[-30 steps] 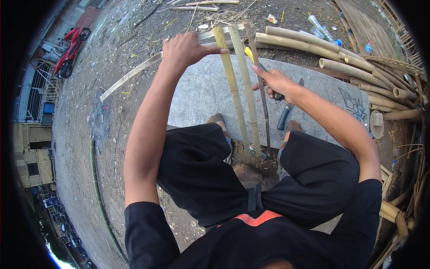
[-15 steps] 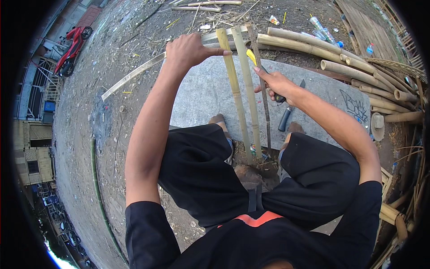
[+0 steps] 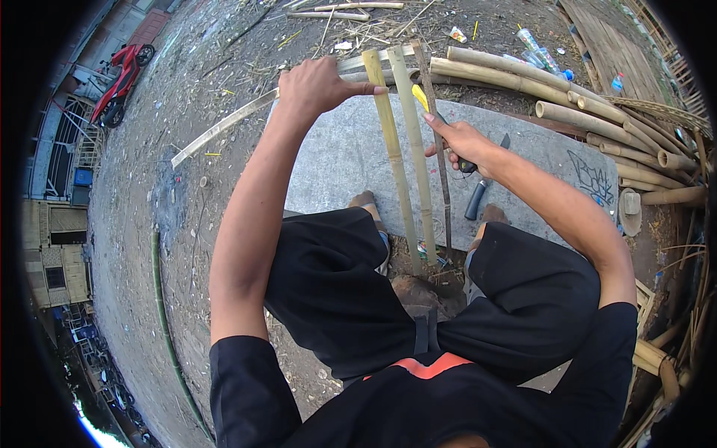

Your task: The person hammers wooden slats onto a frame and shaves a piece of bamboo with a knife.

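Observation:
My left hand (image 3: 314,86) is closed round a long pale bamboo strip (image 3: 224,128) that runs crosswise, its thumb lying over the top part of a yellowish bamboo slat (image 3: 393,149). To the right of that slat hang a second pale slat (image 3: 418,153) and a narrow dark brown one (image 3: 442,168), their upper ends meeting the crosswise strip. My right hand (image 3: 463,142) grips a dark-handled tool with a yellow end (image 3: 420,95), beside the dark slat; its exact kind is unclear. Below that hand a knife with a dark handle (image 3: 475,198) lies on a grey board (image 3: 328,160).
Several bamboo poles (image 3: 515,75) are stacked at the right. Plastic bottles (image 3: 539,56) lie beyond them. A green pole (image 3: 168,328) rests on the dirt at the left, and a red motorbike (image 3: 123,82) stands far left. My knees flank the slats' lower ends.
Both hands keep their holds. The crosswise strip and the slats have shifted only very slightly to the right with my left hand.

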Available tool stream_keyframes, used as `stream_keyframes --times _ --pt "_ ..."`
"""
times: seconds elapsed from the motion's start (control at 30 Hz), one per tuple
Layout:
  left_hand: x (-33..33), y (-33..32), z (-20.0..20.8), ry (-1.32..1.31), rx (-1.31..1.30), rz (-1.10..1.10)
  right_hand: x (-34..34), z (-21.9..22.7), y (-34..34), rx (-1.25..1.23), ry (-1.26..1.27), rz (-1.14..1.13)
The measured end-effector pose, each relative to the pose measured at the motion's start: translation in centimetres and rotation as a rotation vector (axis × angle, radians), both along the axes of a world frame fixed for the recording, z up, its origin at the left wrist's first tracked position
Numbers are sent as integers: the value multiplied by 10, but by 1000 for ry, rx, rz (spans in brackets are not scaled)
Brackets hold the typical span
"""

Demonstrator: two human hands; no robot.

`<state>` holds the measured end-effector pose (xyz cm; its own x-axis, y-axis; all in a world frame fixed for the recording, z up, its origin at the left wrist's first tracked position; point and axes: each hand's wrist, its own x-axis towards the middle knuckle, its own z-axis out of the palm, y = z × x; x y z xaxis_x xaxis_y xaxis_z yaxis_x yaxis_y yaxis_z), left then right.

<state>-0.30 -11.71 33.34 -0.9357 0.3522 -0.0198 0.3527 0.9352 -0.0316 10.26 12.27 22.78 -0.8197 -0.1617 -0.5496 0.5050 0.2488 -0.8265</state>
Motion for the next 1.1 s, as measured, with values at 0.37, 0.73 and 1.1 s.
stream_keyframes --times 0.37,0.73,1.1 --pt "-3 -3 -8 72 10 -32 0 -2 -1 2 0 7" --pt "-13 -11 -19 16 112 -9 -1 8 4 -5 -4 0" --pt "-78 -78 -57 -208 222 284 -4 37 51 -44 232 -215"
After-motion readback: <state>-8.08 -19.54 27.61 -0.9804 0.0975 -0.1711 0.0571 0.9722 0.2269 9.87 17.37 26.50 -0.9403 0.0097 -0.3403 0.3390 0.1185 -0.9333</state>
